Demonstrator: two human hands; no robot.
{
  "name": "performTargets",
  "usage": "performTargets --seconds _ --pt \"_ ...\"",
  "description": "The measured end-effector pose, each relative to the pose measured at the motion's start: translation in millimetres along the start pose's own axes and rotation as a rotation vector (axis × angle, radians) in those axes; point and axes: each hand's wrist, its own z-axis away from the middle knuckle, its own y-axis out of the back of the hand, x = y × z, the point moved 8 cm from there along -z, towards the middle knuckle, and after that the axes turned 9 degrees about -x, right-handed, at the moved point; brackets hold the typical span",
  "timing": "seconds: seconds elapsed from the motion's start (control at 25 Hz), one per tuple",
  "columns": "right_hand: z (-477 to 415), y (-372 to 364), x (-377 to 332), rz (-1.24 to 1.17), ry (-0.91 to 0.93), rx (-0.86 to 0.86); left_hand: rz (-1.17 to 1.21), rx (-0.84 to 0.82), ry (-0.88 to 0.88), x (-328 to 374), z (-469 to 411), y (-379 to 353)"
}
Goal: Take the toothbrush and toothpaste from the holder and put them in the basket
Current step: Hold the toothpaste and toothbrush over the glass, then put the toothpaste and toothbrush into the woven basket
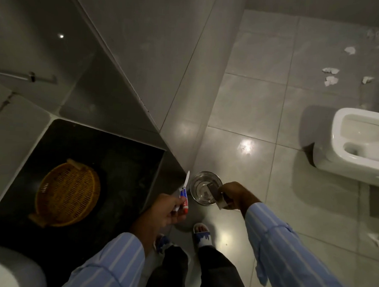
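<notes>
A woven brown basket point(68, 192) lies on the dark counter point(126, 166) at the lower left, with nothing visible inside it. My left hand point(163, 213) hovers over the counter's right edge, closed around a red, white and blue toothpaste tube point(184, 200) and a white toothbrush point(186, 180) that sticks up past the tube. Just to the right, my right hand point(236, 197) grips a round steel holder point(205, 188) by its side, out over the floor. The holder's mouth faces me and looks hollow.
A white toilet bowl point(357, 146) stands at the right. Torn paper scraps point(330, 75) lie on the tiled floor at the far right. A grey tiled wall corner point(126, 75) rises behind the counter. My slippered feet point(202, 235) are below the hands.
</notes>
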Motion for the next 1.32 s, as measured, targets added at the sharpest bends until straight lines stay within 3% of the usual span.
performTargets --seconds 0.12,0.2,0.28,0.36,0.48,0.6,0.76,0.92,1.04,1.2,1.32 --pt "-1 5 3 -0.042 -0.017 -0.005 -0.007 0.014 -0.006 3 1 7" --pt "6 9 -12 0.144 0.024 0.046 -0.035 0.027 -0.035 7 3 12" --pt "23 6 -57 0.452 0.212 0.144 -0.146 0.054 -0.077 14 8 16" --pt "54 -14 -112 0.660 0.501 0.177 -0.466 0.135 -0.166 32 15 21" --pt "103 -75 -166 0.995 0.824 0.010 -0.991 0.267 -0.286 72 39 23" --pt "130 -128 -188 1.278 0.816 -0.120 -1.280 0.282 -0.356 105 64 33" --pt "151 -172 -203 1.497 0.765 -0.220 -1.432 0.290 -0.539 132 102 70" --pt "168 -200 -225 1.458 0.817 -0.207 -1.337 0.311 -0.658 147 133 111" --pt "173 -220 -241 1.343 0.835 -0.186 -0.971 0.336 -0.789 152 160 151" --pt "168 -250 -252 1.232 0.808 -0.197 -0.521 0.284 -0.790 140 179 209" --pt "163 -278 -264 1.105 0.790 -0.244 -0.372 0.387 -0.756 123 192 260"
